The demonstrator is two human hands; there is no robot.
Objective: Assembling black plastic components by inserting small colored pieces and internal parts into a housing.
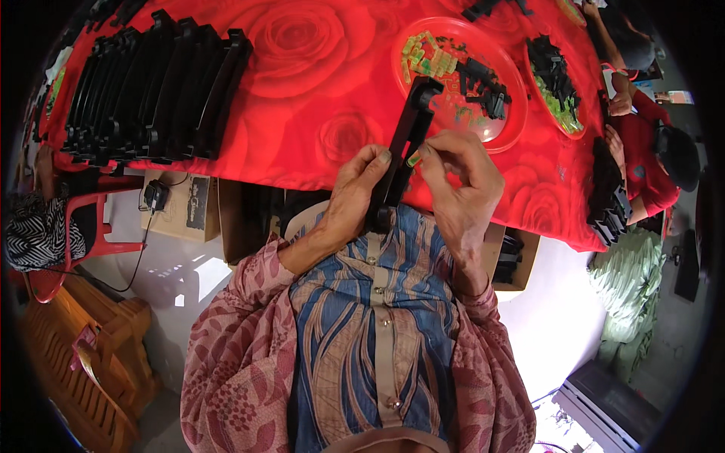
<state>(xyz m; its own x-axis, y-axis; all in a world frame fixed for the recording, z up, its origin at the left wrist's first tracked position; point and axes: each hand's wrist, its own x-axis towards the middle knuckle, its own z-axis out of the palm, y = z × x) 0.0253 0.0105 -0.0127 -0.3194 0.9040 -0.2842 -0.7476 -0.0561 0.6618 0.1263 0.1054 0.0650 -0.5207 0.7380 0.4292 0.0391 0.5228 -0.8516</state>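
My left hand [352, 189] is closed around a long black plastic part [408, 124] with hooked ends, held upright and slightly tilted over the table's near edge. Between thumb and fingertips of my right hand [467, 181] is a small yellow-green vial [413, 159], close beside the middle of the black part. Just beyond my hands stands a round red tray [516, 124]. In it lie several more yellow-green vials [420, 54] and a pile of small black pieces [483, 89].
A row of long black parts [155, 90] is lined up on the red tablecloth [302, 45] at the left. Another tray [580, 134] stands at the right, near a person in red [651, 162]. Cardboard boxes [181, 205] are under the table; a red chair [102, 215] stands left.
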